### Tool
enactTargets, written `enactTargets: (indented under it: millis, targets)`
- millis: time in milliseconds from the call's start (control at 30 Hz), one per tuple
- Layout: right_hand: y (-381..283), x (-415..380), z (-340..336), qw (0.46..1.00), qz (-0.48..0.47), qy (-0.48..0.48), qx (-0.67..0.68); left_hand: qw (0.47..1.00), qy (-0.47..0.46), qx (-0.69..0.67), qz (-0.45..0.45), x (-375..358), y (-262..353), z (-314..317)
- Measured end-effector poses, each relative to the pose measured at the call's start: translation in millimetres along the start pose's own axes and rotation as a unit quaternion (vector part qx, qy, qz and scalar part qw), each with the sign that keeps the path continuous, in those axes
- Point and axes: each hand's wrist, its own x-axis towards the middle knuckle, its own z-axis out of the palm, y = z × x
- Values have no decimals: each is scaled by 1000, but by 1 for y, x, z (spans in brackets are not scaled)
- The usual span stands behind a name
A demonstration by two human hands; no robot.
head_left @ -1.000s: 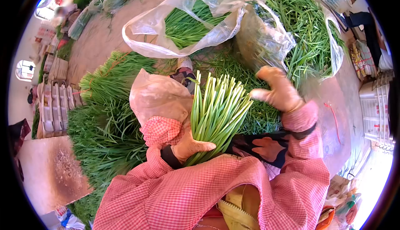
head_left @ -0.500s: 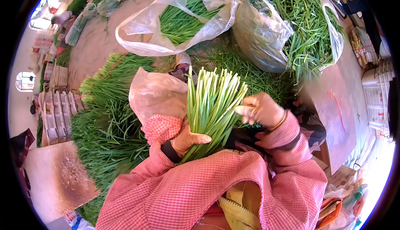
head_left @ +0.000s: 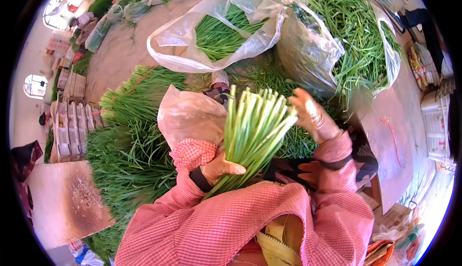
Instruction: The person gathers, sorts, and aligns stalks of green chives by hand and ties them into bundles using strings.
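My left hand (head_left: 221,168) is closed around the lower part of a thick bunch of garlic chives (head_left: 252,131), its thumb across the green leaves. The pale cut ends fan out at the top, tilted slightly to the right. My right hand (head_left: 313,114) is raised beside those ends, fingers stretched out and a little blurred, with nothing visible in it. Just left of the bunch is a pale pink cover (head_left: 190,114) with a red checked part below it.
A large heap of chives (head_left: 130,165) lies to the left, with a tied bundle (head_left: 139,92) behind. Ahead are an open plastic bag of chives (head_left: 168,56) and a fuller bag (head_left: 308,54). Loose leaves cover the floor between. A board (head_left: 385,136) stands at the right, white crates (head_left: 72,126) at the left.
My right hand has moved up and away from the bunch's side, and its fingers have spread from a curled pose. The left hand still grips the bunch; the whole view has shifted slightly.
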Motion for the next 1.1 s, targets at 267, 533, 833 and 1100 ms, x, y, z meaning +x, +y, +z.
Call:
enactTargets:
  millis: [267,533,833,1100]
  targets:
    - [-8,13,52,983,-46,-96,151,986,-123,113,-6,21,-3,-4]
    - [-43,13,59,686,-382,5,-620,975,-31,198,92,20,-19,4]
    - [-122,31,-5,903,-319,155,-243,981,-165,92,-45,11,-9,-40]
    - [-32,32,46,979,-106,-174,-14,971,-209,-82,-77,16,-13,-44]
